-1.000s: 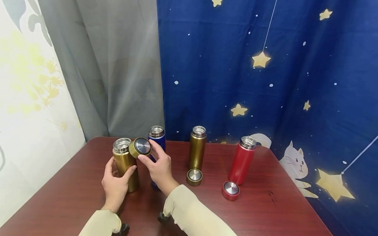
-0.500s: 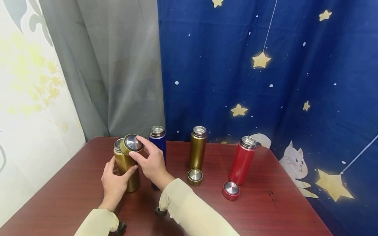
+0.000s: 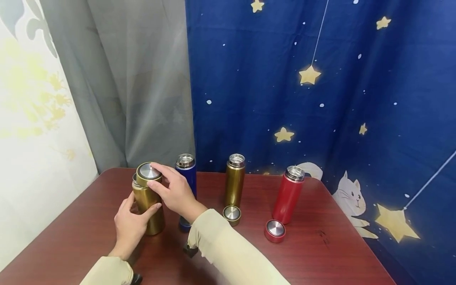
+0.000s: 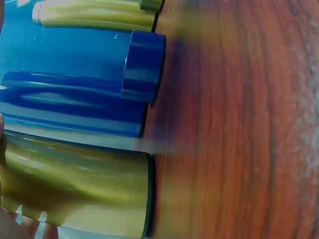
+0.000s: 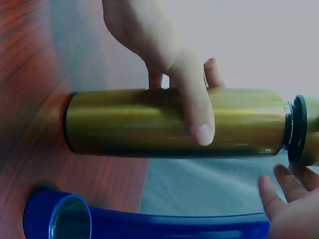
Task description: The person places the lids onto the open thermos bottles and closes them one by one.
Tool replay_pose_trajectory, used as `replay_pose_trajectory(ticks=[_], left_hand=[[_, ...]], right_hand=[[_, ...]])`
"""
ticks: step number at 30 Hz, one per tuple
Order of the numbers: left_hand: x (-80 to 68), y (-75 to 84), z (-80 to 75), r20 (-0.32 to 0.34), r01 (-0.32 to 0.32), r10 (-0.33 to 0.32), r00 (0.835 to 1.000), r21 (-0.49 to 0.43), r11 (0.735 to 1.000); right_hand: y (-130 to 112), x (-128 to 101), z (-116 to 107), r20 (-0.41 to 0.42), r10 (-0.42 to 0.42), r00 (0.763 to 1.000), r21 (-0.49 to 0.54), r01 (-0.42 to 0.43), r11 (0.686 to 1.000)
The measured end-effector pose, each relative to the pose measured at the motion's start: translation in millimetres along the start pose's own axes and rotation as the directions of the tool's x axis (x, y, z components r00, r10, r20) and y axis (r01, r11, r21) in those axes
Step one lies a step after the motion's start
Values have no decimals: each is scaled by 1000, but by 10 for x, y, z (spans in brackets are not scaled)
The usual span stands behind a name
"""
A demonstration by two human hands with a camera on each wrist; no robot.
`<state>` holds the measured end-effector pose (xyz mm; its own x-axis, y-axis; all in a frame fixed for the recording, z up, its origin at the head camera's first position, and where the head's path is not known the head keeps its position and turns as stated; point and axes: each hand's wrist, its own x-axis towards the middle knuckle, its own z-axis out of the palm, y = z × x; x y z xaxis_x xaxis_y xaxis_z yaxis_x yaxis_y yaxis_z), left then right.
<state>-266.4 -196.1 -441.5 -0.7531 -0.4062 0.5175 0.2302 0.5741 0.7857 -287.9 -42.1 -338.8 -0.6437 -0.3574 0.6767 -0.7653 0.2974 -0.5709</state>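
Red-brown wood made up the table point(image 3: 320, 261). Behind the blue bottle point(image 3: 187, 174) hung a grey curtain point(image 3: 153, 79), with a starry blue curtain point(image 3: 249, 79) to its right. Also right of the blue bottle stood the other gold bottle point(image 3: 235, 184) with a gold cap point(image 3: 232, 214) in front, then a red bottle point(image 3: 288, 198) with a red cap point(image 3: 275, 229). Left of the blue bottle, the left hand point(image 3: 130, 225) was wrapped round the big gold bottle point(image 3: 144, 200). The right hand point(image 3: 176, 194) pinched the lid point(image 3: 146, 174) at its mouth. The left wrist view showed a blue cap point(image 4: 143, 67) by the foot of the blue bottle; from the head, the right arm hid most of it. The right wrist view showed shiny neck beside the lid, so it was not all the way on. A second ago the lid was more tipped and nearer the blue bottle. The left hand had kept its hold.
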Motion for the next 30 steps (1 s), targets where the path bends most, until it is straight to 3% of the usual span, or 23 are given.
replay_pose_trajectory(ticks=[7, 16, 23, 30], left_hand=[[-9, 5, -29, 15, -5, 5, 1000, 8, 1000], [14, 5, -13, 11, -31, 31, 999, 4, 999], [37, -5, 12, 14, -47, 47, 999, 3, 999], [26, 3, -5, 8, -35, 35, 999, 16, 999]], right_hand=[[-7, 52, -18, 135, 62, 989, -102, -49, 994], [-2, 168, -26, 242, 36, 970, -243, 25, 970], [6, 224, -71, 312, 49, 949, -202, 16, 979], [2, 237, -54, 312, 78, 947, -235, -3, 972]])
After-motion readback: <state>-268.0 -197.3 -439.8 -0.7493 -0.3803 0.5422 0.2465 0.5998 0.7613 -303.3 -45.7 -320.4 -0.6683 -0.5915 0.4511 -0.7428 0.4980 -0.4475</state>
